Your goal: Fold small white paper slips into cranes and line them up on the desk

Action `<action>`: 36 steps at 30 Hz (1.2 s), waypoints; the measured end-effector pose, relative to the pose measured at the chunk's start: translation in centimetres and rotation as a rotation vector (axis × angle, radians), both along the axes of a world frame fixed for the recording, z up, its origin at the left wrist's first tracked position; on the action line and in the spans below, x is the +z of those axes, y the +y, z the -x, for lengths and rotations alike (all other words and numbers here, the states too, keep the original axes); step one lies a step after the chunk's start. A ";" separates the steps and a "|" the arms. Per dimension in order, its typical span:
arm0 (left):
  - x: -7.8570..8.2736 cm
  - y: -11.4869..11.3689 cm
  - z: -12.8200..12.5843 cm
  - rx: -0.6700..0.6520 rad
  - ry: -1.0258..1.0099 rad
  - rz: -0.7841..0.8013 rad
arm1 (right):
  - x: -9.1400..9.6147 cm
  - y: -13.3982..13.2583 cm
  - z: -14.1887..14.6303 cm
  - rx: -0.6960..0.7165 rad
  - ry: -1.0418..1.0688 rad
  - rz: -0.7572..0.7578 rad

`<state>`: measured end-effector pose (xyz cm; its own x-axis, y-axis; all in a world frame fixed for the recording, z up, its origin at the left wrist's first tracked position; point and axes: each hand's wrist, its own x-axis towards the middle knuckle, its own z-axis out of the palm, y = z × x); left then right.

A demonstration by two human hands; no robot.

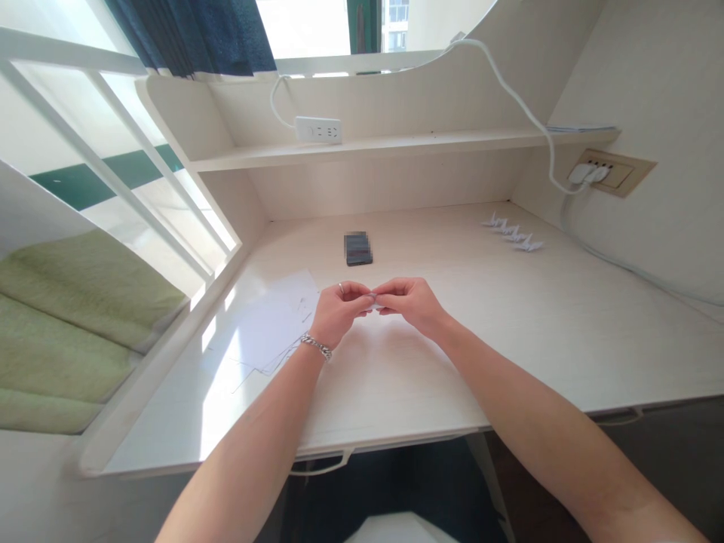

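Both hands meet over the middle of the pale desk (390, 392). Between their fingertips is a small piece of folded white paper (374, 305), mostly hidden by the fingers. My left hand (340, 308) pinches its left side; a ring and a chain bracelet (317, 346) are on that hand and wrist. From the right, my right hand (412, 300) grips the other side with thumb and fingers closed. Left of my left hand lie loose white paper sheets (271, 317). Several folded paper cranes (517, 235) stand in a row at the back right.
A dark phone-like object (358, 249), partly pixelated, lies beyond my hands. A white power strip (318, 130) rests on the shelf (396, 145). White cables run to a wall socket (614, 172) at right. Drawer handles (322, 467) show under the desk's front edge.
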<state>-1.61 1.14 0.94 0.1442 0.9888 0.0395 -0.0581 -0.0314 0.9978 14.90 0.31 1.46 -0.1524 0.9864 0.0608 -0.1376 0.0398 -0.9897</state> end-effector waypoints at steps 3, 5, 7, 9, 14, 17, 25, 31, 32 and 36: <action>-0.1 0.1 0.1 -0.023 -0.031 -0.005 | 0.0 0.0 0.0 0.004 0.031 0.027; -0.1 0.2 0.2 -0.046 -0.053 -0.006 | 0.0 0.0 0.0 0.008 0.050 0.039; -0.1 0.2 0.3 -0.057 -0.070 0.003 | 0.1 0.0 -0.1 0.008 0.058 0.048; 0.0 0.2 0.4 -0.059 -0.084 0.020 | 0.2 -0.1 -0.1 0.001 0.060 0.054; 0.1 0.1 0.3 -0.046 -0.060 0.000 | 0.2 -0.1 -0.2 0.004 0.063 0.066; 0.3 0.0 0.1 -0.014 -0.002 -0.038 | 0.1 0.0 -0.3 0.026 0.077 0.075; 0.6 -0.4 -0.1 -0.003 0.055 -0.057 | 0.3 0.1 -0.4 0.028 0.020 0.073; 0.3 -0.2 0.0 -0.002 0.014 -0.035 | 0.1 0.1 -0.2 0.005 -0.035 0.023; 0.4 -0.2 0.0 0.004 0.026 -0.037 | 0.1 0.1 -0.2 0.004 -0.041 0.020; 0.3 -0.2 -0.1 0.004 0.033 -0.050 | 0.1 0.0 -0.1 -0.003 -0.040 0.022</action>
